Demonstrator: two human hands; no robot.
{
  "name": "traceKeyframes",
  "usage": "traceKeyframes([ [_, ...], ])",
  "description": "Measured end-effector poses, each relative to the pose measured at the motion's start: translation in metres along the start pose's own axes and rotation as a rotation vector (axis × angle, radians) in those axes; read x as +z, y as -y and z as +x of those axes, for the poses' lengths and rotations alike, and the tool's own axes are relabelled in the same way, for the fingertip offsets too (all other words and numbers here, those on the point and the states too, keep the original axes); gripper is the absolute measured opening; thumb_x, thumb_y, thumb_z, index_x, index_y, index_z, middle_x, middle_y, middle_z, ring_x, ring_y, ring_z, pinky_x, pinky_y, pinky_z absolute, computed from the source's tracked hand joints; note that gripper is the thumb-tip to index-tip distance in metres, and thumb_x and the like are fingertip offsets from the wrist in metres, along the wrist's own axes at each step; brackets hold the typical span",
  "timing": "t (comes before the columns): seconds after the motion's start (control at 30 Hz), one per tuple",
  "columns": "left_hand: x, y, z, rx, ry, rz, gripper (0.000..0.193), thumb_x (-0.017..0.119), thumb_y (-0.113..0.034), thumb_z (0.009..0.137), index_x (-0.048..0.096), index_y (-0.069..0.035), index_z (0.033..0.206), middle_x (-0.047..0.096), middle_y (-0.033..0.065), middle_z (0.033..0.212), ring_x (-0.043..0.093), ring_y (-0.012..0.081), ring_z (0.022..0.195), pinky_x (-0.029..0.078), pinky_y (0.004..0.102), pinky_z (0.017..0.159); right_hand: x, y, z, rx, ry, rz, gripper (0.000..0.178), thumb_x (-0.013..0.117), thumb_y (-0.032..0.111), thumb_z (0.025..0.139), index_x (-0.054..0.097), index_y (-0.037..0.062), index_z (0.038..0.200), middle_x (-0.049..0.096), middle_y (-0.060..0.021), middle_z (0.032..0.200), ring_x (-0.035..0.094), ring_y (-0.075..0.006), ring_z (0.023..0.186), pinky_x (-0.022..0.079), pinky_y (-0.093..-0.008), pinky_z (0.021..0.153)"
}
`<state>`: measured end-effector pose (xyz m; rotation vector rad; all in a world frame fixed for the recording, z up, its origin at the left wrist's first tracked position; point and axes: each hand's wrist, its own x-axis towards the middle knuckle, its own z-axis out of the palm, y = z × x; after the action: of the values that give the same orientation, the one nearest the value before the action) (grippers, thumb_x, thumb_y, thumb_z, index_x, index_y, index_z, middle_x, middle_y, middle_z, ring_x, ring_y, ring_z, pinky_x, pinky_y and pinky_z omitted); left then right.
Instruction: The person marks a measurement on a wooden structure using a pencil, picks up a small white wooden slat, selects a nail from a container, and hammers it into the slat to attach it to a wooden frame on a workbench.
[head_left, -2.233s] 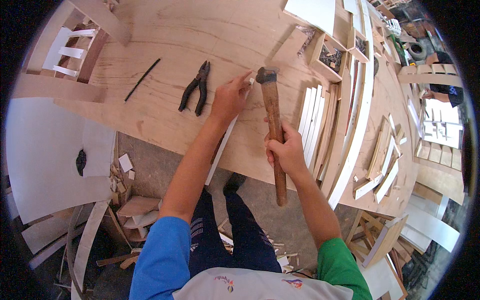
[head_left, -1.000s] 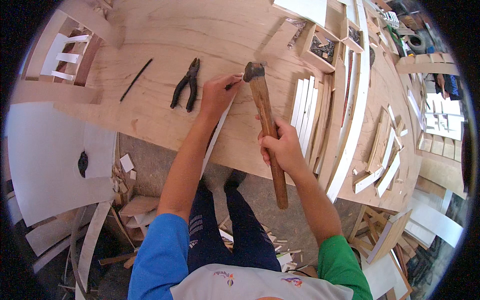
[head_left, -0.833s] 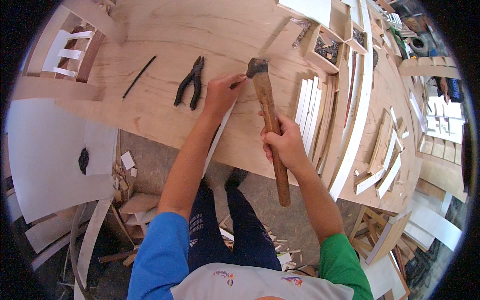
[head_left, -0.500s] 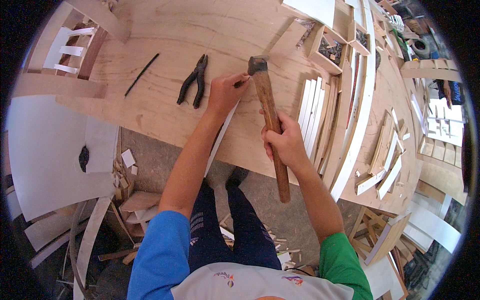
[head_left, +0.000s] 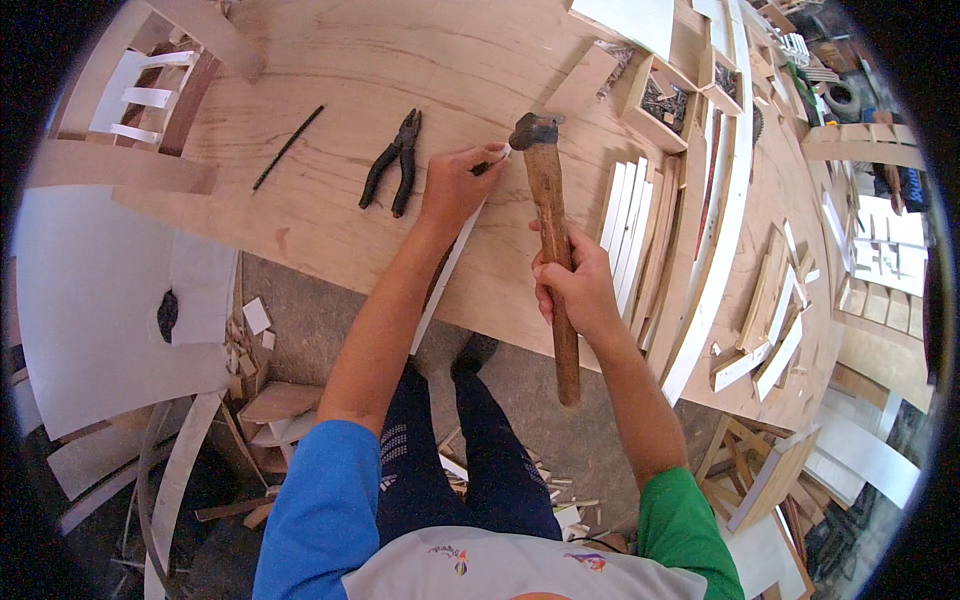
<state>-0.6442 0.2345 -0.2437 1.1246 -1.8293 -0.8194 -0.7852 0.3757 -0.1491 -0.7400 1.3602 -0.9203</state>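
My right hand [head_left: 580, 282] is wrapped round the wooden handle of a hammer [head_left: 553, 210]. The hammer's dark metal head points away from me, just right of my left fingertips and apart from them. A narrow white strip [head_left: 447, 282] with a dark edge runs under my left hand [head_left: 463, 182] and past the table's near edge. The left fingers are closed on its far end, where a white tip shows; a small dark bit between the fingers is too small to name. Black-handled pliers [head_left: 392, 165] lie left of this hand, and farther left a thin black rod [head_left: 288, 148].
Stacked white and wood strips [head_left: 628, 230] lie right of the hammer. Behind them is a wooden box [head_left: 655, 125] of small dark pieces. A long white-edged board [head_left: 705, 300] crosses the right side. A wooden frame [head_left: 120, 165] stands at far left. Offcuts litter the floor below.
The hammer's head has shifted slightly right, away from my left fingers, and its handle stands straighter. A white tip shows more plainly at the left fingertips.
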Motion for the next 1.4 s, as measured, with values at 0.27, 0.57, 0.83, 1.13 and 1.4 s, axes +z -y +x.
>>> traceKeyframes([
  [0.27, 0.000, 0.003, -0.001, 0.013, -0.027, -0.015, 0.015, 0.073, -0.010, 0.078, 0.072, 0.000, 0.089, 0.071, 0.0138, 0.096, 0.071, 0.0252, 0.085, 0.055, 0.0311, 0.075, 0.003, -0.001, -0.002, -0.006, 0.015, -0.009, 0.048, 0.051, -0.002, 0.076, 0.047, -0.0039, 0.123, 0.052, -0.0057, 0.072, 0.048, -0.0110, 0.042, 0.039, -0.0252, 0.036],
  [0.57, 0.002, 0.002, 0.000, 0.051, -0.037, 0.063, 0.015, 0.073, -0.011, 0.077, 0.071, 0.000, 0.087, 0.071, 0.0131, 0.095, 0.070, 0.0258, 0.082, 0.056, 0.0320, 0.073, 0.004, -0.003, -0.006, -0.005, -0.017, -0.028, 0.047, 0.052, -0.001, 0.076, 0.048, -0.0041, 0.124, 0.052, -0.0052, 0.072, 0.049, -0.0102, 0.043, 0.039, -0.0247, 0.036],
  [0.83, 0.002, 0.009, -0.001, 0.054, -0.039, 0.041, 0.016, 0.073, -0.012, 0.077, 0.072, -0.002, 0.089, 0.071, 0.0121, 0.091, 0.070, 0.0266, 0.080, 0.056, 0.0313, 0.071, 0.003, -0.006, -0.004, -0.062, -0.023, -0.077, 0.044, 0.053, 0.000, 0.078, 0.051, -0.0036, 0.122, 0.052, -0.0042, 0.069, 0.048, -0.0105, 0.042, 0.039, -0.0251, 0.036],
  [1.13, 0.003, 0.006, -0.001, 0.031, -0.014, 0.071, 0.016, 0.073, -0.013, 0.076, 0.072, -0.002, 0.088, 0.071, 0.0123, 0.094, 0.070, 0.0253, 0.082, 0.056, 0.0320, 0.072, -0.006, -0.015, 0.005, 0.001, -0.035, -0.197, 0.045, 0.053, -0.001, 0.077, 0.051, -0.0035, 0.121, 0.052, -0.0039, 0.067, 0.048, -0.0104, 0.041, 0.039, -0.0253, 0.035],
  [1.4, 0.000, 0.001, 0.002, 0.003, 0.003, 0.034, 0.018, 0.070, -0.011, 0.078, 0.070, -0.001, 0.092, 0.071, 0.0130, 0.092, 0.071, 0.0249, 0.083, 0.055, 0.0318, 0.073, -0.002, -0.002, -0.007, -0.062, -0.022, 0.089, 0.043, 0.054, 0.003, 0.081, 0.049, -0.0023, 0.123, 0.052, -0.0051, 0.072, 0.048, -0.0109, 0.046, 0.042, -0.0255, 0.041],
])
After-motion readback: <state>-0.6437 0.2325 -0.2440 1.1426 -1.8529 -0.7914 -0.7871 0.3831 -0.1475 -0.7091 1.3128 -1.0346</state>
